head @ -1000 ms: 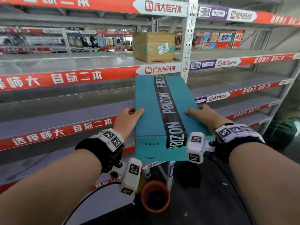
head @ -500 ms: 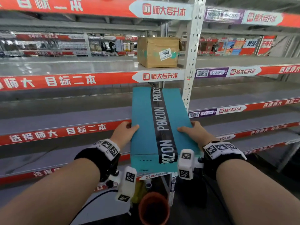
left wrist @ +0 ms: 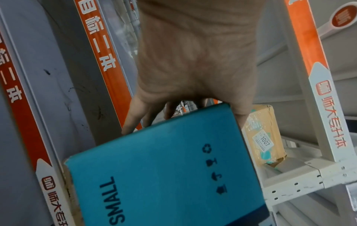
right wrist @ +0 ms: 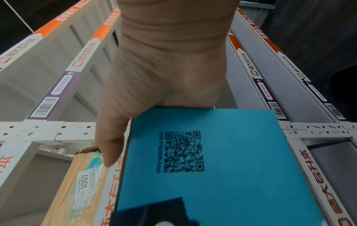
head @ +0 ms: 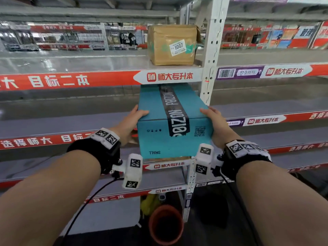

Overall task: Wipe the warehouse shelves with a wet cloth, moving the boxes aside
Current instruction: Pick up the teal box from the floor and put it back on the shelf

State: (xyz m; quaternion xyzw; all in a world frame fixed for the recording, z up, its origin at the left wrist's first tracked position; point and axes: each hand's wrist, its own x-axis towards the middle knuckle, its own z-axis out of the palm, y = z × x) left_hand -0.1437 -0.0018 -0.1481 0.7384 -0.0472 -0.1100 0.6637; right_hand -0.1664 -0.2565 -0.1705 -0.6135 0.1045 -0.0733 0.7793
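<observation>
A teal box (head: pixel 174 121) with black POIZON tape is held level between both hands in front of the grey shelves. My left hand (head: pixel 134 119) grips its left side, thumb on the top edge, fingers down the side (left wrist: pixel 135 119). My right hand (head: pixel 215 121) grips the right side the same way, thumb (right wrist: pixel 110 145) along the edge. The box's far end reaches in under the red-banded edge of the upper shelf (head: pixel 71 59). A brown cardboard box (head: pixel 173 45) labelled 1007 stands on that upper shelf, right above. No cloth shows.
A white perforated upright post (head: pixel 211 50) stands just right of the teal box. Bare grey shelf boards (head: pixel 71 107) run left and right at several levels. On the floor below sits an orange-brown bucket (head: pixel 166 222) with a yellow item (head: pixel 149 201) behind it.
Both hands have raised the teal box and carried it forward, so its far end now sits under the upper shelf's edge. The grip on the two sides is the same.
</observation>
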